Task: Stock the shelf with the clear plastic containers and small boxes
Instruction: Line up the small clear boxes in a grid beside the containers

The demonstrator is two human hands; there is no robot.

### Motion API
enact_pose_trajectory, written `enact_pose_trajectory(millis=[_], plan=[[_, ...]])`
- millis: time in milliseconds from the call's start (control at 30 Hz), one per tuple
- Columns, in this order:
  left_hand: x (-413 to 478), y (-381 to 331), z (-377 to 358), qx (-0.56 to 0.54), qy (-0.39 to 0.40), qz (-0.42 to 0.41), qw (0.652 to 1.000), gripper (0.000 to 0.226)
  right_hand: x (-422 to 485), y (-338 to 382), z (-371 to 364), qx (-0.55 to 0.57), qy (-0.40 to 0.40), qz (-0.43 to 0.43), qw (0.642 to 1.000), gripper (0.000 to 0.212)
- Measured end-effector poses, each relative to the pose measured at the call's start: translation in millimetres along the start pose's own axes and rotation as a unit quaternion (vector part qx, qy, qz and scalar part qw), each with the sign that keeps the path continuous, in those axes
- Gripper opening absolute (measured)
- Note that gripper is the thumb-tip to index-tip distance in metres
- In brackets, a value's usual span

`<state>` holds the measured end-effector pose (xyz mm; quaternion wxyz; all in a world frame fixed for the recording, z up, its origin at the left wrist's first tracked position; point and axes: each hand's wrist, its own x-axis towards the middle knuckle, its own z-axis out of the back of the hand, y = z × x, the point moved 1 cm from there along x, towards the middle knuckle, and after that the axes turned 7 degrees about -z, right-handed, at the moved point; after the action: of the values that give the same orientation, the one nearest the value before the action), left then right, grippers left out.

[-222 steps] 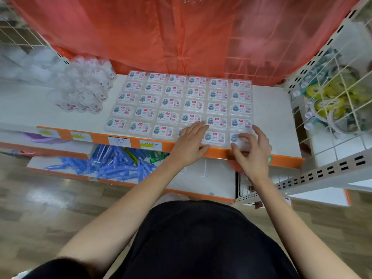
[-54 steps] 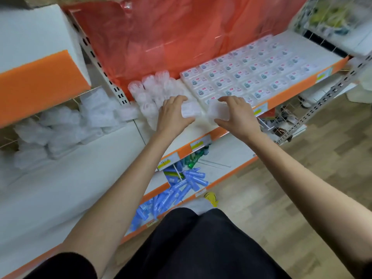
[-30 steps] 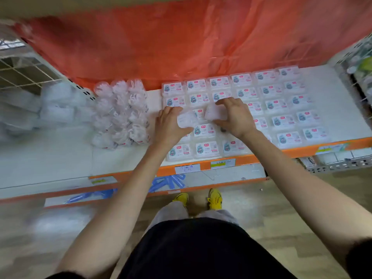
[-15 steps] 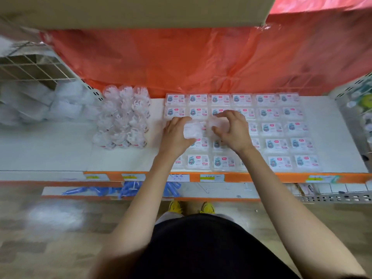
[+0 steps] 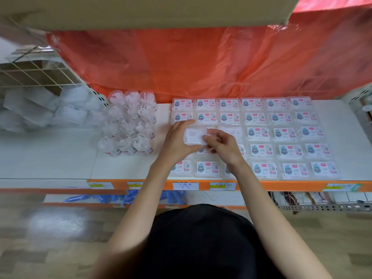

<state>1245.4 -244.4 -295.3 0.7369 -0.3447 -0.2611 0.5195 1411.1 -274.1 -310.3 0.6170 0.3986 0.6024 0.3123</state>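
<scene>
A white shelf [image 5: 130,168] with an orange front lip carries several rows of small clear boxes with blue-and-red labels [image 5: 281,135]. My left hand [image 5: 177,141] grips one clear box [image 5: 194,135] above the left part of the rows, plain side up. My right hand [image 5: 223,143] pinches that same box at its right edge. Another plain-sided clear box [image 5: 231,131] lies in the third row just right of my hands. A cluster of round clear plastic containers [image 5: 130,123] stands on the shelf left of the boxes.
An orange plastic sheet [image 5: 201,63] hangs behind the shelf. A cardboard box [image 5: 141,11] overhangs at the top. White wrapped packs [image 5: 40,111] fill the left bay behind a wire grid. Blue items [image 5: 124,198] lie on the lower shelf. A wire rack [image 5: 358,105] stands at right.
Half a second ago each hand held its own clear box. One box now lies in the third row, and both hands have come together on the remaining box.
</scene>
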Motion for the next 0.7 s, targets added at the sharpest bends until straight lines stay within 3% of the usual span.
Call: enact_pose_trajectory(millis=[67,200,333,533,700], plan=[[2,-1,5,-0.097,-0.018,0.05,0.994,0.071,3,3,2,0.0,-0.009,0.011,1.0,0.021],[8,6,14,-0.207,-0.104,0.184,0.955,0.044,7,7,5,0.011,-0.023,0.05,0.998,0.027],[9,4,19,-0.317,-0.033,0.314,0.895,0.052,4,7,0,0.007,-0.002,0.09,0.996,0.033],[10,12,23,-0.355,-0.009,0.323,0.877,0.052,4,3,-5,-0.012,0.023,0.13,0.991,0.033],[8,14,26,-0.474,-0.043,0.272,0.837,0.032,9,0,-8,0.0,0.029,0.142,0.99,0.037]])
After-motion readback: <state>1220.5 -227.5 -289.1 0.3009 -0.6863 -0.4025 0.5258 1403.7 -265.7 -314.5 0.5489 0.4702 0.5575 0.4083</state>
